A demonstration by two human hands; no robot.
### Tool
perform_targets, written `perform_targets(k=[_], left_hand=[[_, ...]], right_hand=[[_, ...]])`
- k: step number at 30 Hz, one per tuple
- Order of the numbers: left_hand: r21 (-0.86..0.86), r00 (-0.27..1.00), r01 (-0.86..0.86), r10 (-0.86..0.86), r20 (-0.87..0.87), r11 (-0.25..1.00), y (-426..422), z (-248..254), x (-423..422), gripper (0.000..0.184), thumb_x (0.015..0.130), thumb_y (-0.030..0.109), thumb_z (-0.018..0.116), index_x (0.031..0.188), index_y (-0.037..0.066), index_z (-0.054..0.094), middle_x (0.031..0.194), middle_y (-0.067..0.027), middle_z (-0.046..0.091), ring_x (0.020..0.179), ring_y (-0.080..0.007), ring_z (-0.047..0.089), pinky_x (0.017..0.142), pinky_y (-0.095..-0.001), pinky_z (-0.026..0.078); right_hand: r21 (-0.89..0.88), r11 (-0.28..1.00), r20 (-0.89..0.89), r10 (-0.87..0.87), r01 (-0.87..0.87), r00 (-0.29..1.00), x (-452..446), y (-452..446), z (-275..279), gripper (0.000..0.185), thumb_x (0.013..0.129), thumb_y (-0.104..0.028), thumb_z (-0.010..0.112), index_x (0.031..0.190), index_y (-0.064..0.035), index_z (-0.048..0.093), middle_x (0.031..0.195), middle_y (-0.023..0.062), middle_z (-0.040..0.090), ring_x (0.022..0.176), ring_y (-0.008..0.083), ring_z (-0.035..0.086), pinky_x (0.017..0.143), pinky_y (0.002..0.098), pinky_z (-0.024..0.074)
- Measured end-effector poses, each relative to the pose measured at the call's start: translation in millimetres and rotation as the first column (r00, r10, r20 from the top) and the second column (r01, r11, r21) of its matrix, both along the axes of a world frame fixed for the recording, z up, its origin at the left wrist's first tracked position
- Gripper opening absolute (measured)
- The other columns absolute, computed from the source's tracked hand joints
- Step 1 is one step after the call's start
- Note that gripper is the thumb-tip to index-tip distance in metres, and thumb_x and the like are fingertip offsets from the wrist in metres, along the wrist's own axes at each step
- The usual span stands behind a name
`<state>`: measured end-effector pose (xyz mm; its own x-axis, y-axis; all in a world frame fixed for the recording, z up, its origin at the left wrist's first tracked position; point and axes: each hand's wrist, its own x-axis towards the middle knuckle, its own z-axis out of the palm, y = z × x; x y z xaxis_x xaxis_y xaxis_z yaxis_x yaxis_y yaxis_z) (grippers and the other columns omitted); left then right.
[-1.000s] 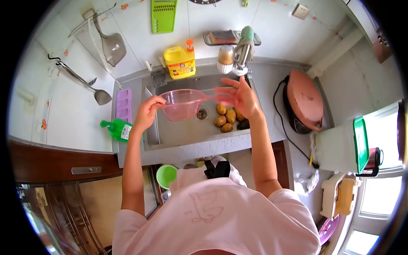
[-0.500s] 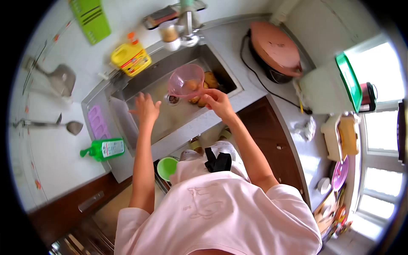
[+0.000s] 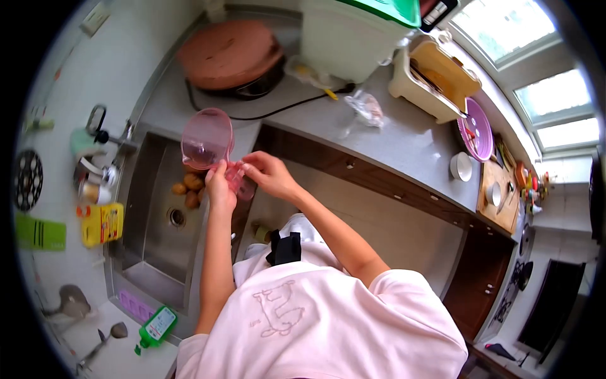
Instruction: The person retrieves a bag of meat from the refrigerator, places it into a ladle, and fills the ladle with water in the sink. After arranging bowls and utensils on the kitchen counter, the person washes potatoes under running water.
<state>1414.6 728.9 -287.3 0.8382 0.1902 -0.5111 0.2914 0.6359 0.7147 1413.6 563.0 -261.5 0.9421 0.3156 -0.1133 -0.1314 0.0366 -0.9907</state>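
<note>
A translucent pink water dipper [image 3: 207,136] is held up over the right end of the sink [image 3: 145,230], its bowl tilted. My left hand [image 3: 221,189] is closed round its handle close to the bowl. At the handle's outer part, my right hand [image 3: 274,175] has its thumb and fingers pinched on it. Several potatoes [image 3: 191,189] lie in the sink below the dipper, near the drain [image 3: 176,218]; the dipper and my left hand hide part of that corner.
A brown-pink lidded electric pan [image 3: 230,54] and its black cord stand on the counter [image 3: 328,129], beside a large white bin [image 3: 344,41]. A yellow bottle [image 3: 102,224] and a green bottle [image 3: 158,326] stand by the sink. Farther right are a white bowl [image 3: 461,166] and a purple basket [image 3: 478,129].
My view has turned to the right. My left hand, spread over the sink before, now grips the dipper's handle alongside my right hand. The dipper has moved toward the counter side.
</note>
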Motion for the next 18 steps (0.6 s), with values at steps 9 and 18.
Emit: perform_targets(k=[9,18], left_hand=[[0.275,0.937,0.344,-0.345,-0.047,0.898,-115.7,33.4,29.6,0.011,0.102,0.015,0.051,0.101,0.004,0.052,0.087,-0.008,0.061,0.071,-0.017,0.065,0.073,-0.0388,0.061],[0.315,0.919,0.393,-0.383,-0.096,0.864,-159.4,41.6,48.7,0.015,0.101,0.018,0.052,0.106,0.004,0.05,0.084,-0.0062,0.059,0.063,-0.0125,0.061,0.06,-0.0306,0.058]], right_hand=[[-0.542,0.306,0.682,-0.384,0.782,0.623,70.5,-236.5,-33.8,0.056,0.07,0.015,0.052,0.121,-0.0047,0.059,0.136,0.0157,0.051,0.127,0.0404,0.043,0.108,0.0468,0.037],[-0.565,0.257,0.702,-0.349,0.784,0.621,131.9,-288.8,-117.6,0.032,0.082,0.001,0.058,0.112,-0.0079,0.065,0.135,0.017,0.054,0.127,0.0432,0.046,0.107,0.0624,0.0314]])
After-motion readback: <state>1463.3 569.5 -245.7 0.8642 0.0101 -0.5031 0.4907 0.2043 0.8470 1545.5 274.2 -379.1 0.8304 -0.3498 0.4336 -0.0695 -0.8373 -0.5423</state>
